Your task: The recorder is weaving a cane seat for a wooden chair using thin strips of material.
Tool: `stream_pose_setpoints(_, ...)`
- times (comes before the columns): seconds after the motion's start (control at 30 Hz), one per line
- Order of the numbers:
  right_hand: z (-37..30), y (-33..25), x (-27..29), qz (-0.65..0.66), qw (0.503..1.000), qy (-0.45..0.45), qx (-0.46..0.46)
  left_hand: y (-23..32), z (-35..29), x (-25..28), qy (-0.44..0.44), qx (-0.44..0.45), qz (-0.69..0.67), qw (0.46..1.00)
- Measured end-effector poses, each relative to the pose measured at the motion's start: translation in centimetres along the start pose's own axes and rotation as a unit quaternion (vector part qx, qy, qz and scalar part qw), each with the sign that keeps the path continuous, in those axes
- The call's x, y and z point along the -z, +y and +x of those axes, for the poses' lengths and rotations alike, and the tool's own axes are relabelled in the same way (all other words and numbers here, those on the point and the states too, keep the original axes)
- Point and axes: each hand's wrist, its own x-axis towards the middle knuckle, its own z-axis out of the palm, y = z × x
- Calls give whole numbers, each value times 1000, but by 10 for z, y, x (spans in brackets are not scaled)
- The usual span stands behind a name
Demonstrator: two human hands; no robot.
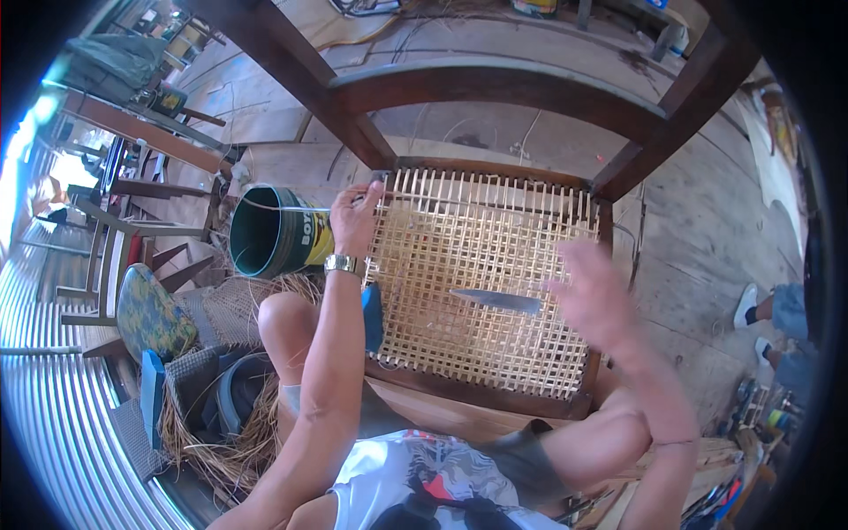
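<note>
A dark wooden chair frame [495,405] with a woven cane seat [468,344] is in front of my legs. My left hand [356,221] is at the seat's far left corner, its fingers closed on a pale cane strip [296,208] that runs out to the left. Toward the far edge, lengthwise strips show with few crossing ones. A pointed grey knife blade [497,301] rests over the weave near the middle; its handle cannot be made out. My right hand [592,296], smeared by motion, is above the seat's right side, just right of the blade.
Left of the seat is a dark green bucket [274,231]. Loose cane fibres [216,450] lie beside my left leg near a patterned cushion [155,309]. The chair's back rail [503,88] arches across the far side. Another person's feet [751,305] show at right.
</note>
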Motion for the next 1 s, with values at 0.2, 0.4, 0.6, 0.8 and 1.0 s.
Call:
stream_pose_setpoints(0.2,17,-123,-127,141,966,-76,204,-2,-17,-4,18,-35,36,999)
stream_pose_setpoints(0.4,9,-182,-192,142,981,98,84,15,-21,-11,-34,4,-43,998)
stream_pose_setpoints(0.6,-1,-107,-137,188,962,193,-39,6,0,40,-72,-91,-40,992)
stream_pose_setpoints(0.8,-28,62,-44,111,865,356,-337,-9,-43,23,98,-194,69,974)
stream_pose_setpoints(1.0,-5,86,-75,-200,845,351,-350,-5,-39,16,64,-91,41,993)
